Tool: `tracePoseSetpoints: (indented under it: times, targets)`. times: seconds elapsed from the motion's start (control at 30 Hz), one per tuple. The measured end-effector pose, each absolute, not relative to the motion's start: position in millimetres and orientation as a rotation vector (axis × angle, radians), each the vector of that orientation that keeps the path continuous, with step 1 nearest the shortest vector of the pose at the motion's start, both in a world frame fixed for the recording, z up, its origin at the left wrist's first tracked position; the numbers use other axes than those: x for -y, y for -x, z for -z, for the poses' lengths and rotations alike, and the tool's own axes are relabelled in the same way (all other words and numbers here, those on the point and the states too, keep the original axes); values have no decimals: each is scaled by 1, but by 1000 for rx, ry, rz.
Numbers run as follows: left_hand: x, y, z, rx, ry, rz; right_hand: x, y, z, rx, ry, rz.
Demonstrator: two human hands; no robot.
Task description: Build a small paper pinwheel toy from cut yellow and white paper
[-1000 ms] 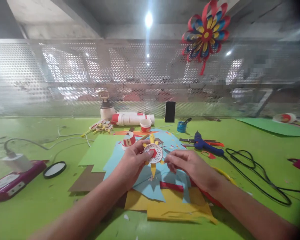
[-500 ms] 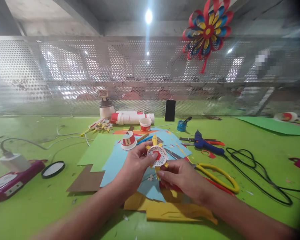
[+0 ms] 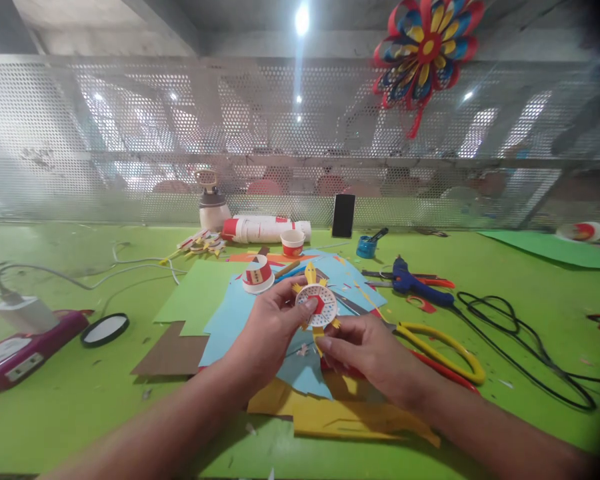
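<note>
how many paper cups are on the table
2: one upright cup by the glue bottles, one cut-down cup on the blue paper. Others may be hidden.

On the bench [image 3: 55,413] a stack of paper sheets [image 3: 215,313] lay in the middle, and both hands met above it: the left hand [image 3: 265,333] and the right hand [image 3: 370,350] held a paper disc [image 3: 318,305] between them. Behind the disc sat a small paper ring [image 3: 258,275], and farther back a paper cup [image 3: 293,242] stood before a lying glue bottle [image 3: 265,229]. A phone [image 3: 343,215] stood upright to the bottle's right. Right of the hands lay scissors [image 3: 443,347], with a glue gun [image 3: 415,283] behind them and its coiled cable [image 3: 520,340] farther right. At far left lay a power strip [image 3: 20,343], a round lid [image 3: 105,329] just right of it.
</note>
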State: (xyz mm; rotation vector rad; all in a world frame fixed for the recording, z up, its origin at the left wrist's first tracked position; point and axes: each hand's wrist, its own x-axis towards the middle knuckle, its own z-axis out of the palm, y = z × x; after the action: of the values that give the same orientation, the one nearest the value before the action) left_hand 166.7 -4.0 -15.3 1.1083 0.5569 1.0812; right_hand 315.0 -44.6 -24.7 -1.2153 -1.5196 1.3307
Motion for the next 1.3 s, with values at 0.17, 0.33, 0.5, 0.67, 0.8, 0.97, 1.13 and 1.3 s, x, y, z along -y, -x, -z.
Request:
tracePoseSetpoints:
  times: [0.17,0.33,0.5,0.67,0.8,0.97,1.13,1.3]
  targets:
    - [4,-167,15,-523,-1097,-1083,44,-314,26,1529,1220,-1294]
    - [4,-168,15,-506,-1069,-1070,45,-314,27,1483,1219,-1328]
    - [3,-168,17,-475,-1040,-1053,46,-314,27,1515,1234,-1287]
    - [2,-168,17,-513,-1037,-1040,45,-315,26,1513,1224,-1275]
    - [3,-169,14,-509,-1030,-1027,44,-315,26,1498,1228,-1287]
    - [1,-168,15,-612,-980,-1071,46,-315,26,1500,1239,-1297]
    - [-1,-167,17,-635,-951,-1120,46,-316,26,1501,1230,-1284]
    - [-1,-167,19,-589,-981,-1083,45,-315,27,1497,1213,-1256]
